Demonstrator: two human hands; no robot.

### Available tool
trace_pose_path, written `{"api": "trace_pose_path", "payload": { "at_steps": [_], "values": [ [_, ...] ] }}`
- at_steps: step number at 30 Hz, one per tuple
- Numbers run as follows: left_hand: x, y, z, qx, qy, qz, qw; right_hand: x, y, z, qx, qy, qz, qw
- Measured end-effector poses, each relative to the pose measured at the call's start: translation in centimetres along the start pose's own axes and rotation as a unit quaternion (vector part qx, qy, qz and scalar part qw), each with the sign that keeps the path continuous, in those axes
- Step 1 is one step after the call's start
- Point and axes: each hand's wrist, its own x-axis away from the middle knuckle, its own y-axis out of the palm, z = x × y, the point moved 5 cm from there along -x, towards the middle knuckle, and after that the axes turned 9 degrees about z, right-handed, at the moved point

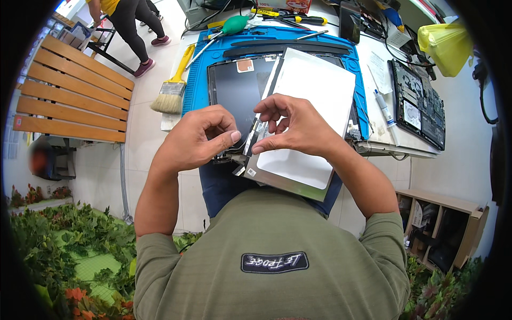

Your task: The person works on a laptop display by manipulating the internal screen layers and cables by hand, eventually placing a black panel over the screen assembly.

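A flat white and silver panel (pixel 316 80), which looks like the back of a laptop display, lies tilted across a dark screen lid (pixel 232 85). A narrow dark strip with small electronic parts runs down the panel's left edge. My right hand (pixel 298 128) is over that edge, fingers curved and thumb apart, with nothing visible between them. To its left, my left hand (pixel 200 136) hovers over the lid's near part. Its fingers are curled and its thumb is drawn to the index finger. Whatever they pinch, if anything, is too small to make out.
A blue work mat (pixel 196 80) lies under the lid. Around it are a yellow-handled brush (pixel 176 88), a green air blower (pixel 234 24), screwdrivers (pixel 311 20), a white tube (pixel 385 108) and an opened laptop base (pixel 418 104). A person (pixel 130 24) stands beyond a slatted wooden bench (pixel 80 90).
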Motion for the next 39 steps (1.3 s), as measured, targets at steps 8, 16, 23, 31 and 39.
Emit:
{"api": "trace_pose_path", "payload": {
  "at_steps": [8,16,23,31,39],
  "values": [
    [0.3,0.3,0.7,-0.005,0.008,-0.001,1.000,0.1,0.8,1.8,-0.151,0.077,-0.042,0.985],
    [1.2,1.1,-1.0,0.023,-0.046,0.016,0.999,0.1,-0.7,0.1,-0.126,0.055,-0.060,0.989],
    [1.6,2.0,-2.4,0.094,-0.154,0.043,0.983,-0.3,-2.8,-4.4,-0.054,-0.032,-0.027,0.998],
    [2.0,0.4,-1.4,0.077,-0.085,0.126,0.985,-1.7,-3.8,-9.2,0.099,-0.036,-0.126,0.986],
    [1.1,1.6,-0.1,0.107,-0.015,0.064,0.992,-2.7,-3.4,-8.2,0.104,-0.006,-0.163,0.981]
  ]
}}
